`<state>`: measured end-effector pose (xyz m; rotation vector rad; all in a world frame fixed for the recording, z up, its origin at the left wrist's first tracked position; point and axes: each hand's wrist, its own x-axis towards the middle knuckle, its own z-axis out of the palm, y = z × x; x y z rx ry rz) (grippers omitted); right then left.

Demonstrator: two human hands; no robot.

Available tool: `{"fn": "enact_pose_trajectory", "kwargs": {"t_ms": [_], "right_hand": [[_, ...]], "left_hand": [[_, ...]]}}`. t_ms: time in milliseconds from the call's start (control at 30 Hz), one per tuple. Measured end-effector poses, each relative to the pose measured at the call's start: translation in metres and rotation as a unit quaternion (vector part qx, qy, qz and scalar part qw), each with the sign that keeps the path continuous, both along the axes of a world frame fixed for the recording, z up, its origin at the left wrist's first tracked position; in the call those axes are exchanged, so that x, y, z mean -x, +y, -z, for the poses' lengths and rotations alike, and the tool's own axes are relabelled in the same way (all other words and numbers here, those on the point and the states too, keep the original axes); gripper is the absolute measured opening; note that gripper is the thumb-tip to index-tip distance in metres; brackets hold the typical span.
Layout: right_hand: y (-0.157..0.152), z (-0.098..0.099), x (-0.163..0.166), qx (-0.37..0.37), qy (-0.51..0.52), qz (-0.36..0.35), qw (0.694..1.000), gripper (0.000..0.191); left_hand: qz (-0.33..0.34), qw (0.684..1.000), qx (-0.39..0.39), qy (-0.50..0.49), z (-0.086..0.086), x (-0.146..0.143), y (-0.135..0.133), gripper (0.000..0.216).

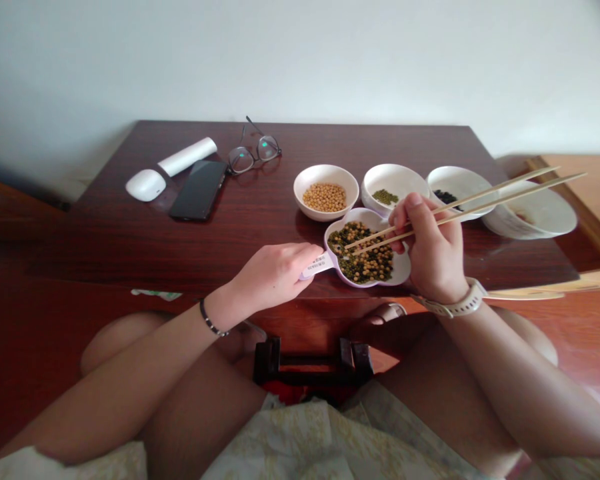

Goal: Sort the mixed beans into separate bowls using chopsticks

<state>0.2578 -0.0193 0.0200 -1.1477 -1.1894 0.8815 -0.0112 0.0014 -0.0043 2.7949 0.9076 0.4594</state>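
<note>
My left hand (280, 270) is closed round the short handle of a flower-shaped, lilac-edged dish (403, 268) near the table's front edge. Mixed beans (365, 257), yellow, green and dark, lie in that dish. A pair of wooden chopsticks (500, 197) is gripped in my right hand (433, 247), above the dish's right side. Their tips point down left into the mixed beans; whether they pinch a bean is too small to tell. Just behind the dish stand a white bowl (305, 200) of yellow soybeans (325, 197) and a white bowl (393, 175) with some green beans (385, 196).
Farther right are a white bowl (460, 177) with black beans (445, 197) and a larger tilted-looking bowl (545, 213) by the table's right edge. Left on the dark table (260, 233) lie glasses (255, 157), a phone (199, 191) and a white device (187, 157). A wall stands behind.
</note>
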Motion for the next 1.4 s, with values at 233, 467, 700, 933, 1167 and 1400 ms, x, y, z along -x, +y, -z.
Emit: {"fn": "enact_pose_trajectory", "kwargs": {"t_ms": [233,467,700,933,1167,1400], "right_hand": [[0.0002,0.0004,0.0005,0.005,-0.01,0.002,1.0,0.056],[0.0,0.0007,-0.0003,-0.003,0.008,-0.004,1.0,0.052],[-0.0003,0.0022,-0.0012,-0.001,0.005,-0.006,1.0,0.053],[-0.001,-0.0001,-0.0006,0.002,0.016,-0.013,1.0,0.05],[-0.0015,-0.001,0.0009,-0.004,-0.002,-0.003,1.0,0.052],[-0.0002,0.0011,0.0003,-0.002,-0.014,-0.001,1.0,0.055]], "left_hand": [[0.001,1.0,-0.01,-0.001,0.0003,0.0,0.0001,0.02],[0.002,1.0,-0.007,0.002,0.0,0.0,0.0002,0.02],[0.001,1.0,-0.006,-0.001,-0.0002,-0.0001,-0.0002,0.021],[-0.001,1.0,-0.006,-0.001,-0.0005,-0.0003,-0.0005,0.02],[-0.001,1.0,-0.006,0.003,-0.0004,-0.0001,-0.0003,0.021],[-0.002,1.0,-0.005,0.001,-0.0001,-0.0003,-0.0006,0.021]]}}
